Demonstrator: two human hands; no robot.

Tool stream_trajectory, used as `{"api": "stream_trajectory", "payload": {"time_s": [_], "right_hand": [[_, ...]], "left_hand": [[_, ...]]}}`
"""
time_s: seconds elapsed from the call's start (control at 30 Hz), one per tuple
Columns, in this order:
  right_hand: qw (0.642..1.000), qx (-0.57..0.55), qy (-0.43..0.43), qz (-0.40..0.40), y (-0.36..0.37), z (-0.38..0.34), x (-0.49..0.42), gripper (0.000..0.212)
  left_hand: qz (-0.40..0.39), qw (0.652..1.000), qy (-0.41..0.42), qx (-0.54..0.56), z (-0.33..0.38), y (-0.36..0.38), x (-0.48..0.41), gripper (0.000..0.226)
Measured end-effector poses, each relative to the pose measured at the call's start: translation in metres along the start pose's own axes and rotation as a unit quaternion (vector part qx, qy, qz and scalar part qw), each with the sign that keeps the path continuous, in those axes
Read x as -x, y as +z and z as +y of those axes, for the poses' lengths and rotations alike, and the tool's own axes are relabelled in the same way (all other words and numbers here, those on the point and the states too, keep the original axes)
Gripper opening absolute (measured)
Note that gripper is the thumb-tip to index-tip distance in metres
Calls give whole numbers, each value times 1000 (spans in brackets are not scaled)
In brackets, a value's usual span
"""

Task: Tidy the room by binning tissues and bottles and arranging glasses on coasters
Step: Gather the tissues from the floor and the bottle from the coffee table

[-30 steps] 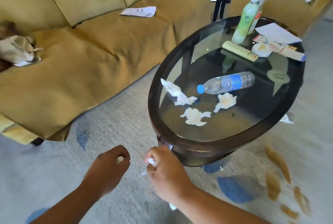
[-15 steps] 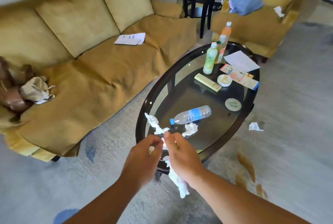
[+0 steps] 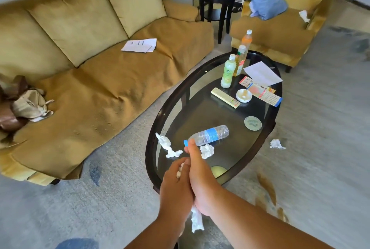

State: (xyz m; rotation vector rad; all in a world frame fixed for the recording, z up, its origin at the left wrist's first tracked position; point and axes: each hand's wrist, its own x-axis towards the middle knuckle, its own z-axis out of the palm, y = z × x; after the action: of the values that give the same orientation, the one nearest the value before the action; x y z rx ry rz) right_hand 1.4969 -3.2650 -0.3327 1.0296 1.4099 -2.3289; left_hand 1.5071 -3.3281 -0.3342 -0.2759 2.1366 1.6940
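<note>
Pressing together, the left hand [image 3: 175, 187] and right hand [image 3: 202, 185] clamp a tissue [image 3: 196, 221] hanging beneath them.

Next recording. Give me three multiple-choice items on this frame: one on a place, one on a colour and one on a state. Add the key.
1. Where does the coaster lie?
A) on the table
B) on the sofa
C) on the floor

2. What colour is the water bottle cap?
A) white
B) blue
C) red

3. How is the water bottle placed?
A) standing upright
B) lying on its side
C) dropped in a bin

Key:
1 A, the round coaster rests on the table's glass top.
2 B, the cap at the near end is blue.
3 B, the bottle lies flat along the glass.
</note>
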Motion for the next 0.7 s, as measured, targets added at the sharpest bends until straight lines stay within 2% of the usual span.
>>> {"api": "stream_trajectory", "payload": {"time_s": [0.13,0.23,0.3,0.37,0.43,0.47,0.6,0.7], "right_hand": [[996,70,-11,49,16,-3,-30,72],[984,160,-37,64,25,-11,-51,62],[950,288,-105,58,25,-13,-64,50],[884,431,-171,60,16,-13,-74,39],[827,519,-206,69,1,-9,-89,36],[809,545,-206,75,-8,-5,-97,35],[773,601,-172,111,-46,7,-119,33],[755,627,-152,118,-68,13,-130,29]], "left_hand": [[-23,998,-39,36,-9,-6,-37,24],[0,1000,-9,-17,-8,-17,-65,21],[-8,997,17,-71,-8,-28,-87,16],[-21,992,24,-119,-10,-40,-108,14],[-24,983,30,-179,-14,-50,-127,15],[-25,977,32,-210,-18,-55,-136,17],[-29,954,18,-299,-44,-64,-169,16],[-63,939,20,-337,-67,-58,-182,5]]}}
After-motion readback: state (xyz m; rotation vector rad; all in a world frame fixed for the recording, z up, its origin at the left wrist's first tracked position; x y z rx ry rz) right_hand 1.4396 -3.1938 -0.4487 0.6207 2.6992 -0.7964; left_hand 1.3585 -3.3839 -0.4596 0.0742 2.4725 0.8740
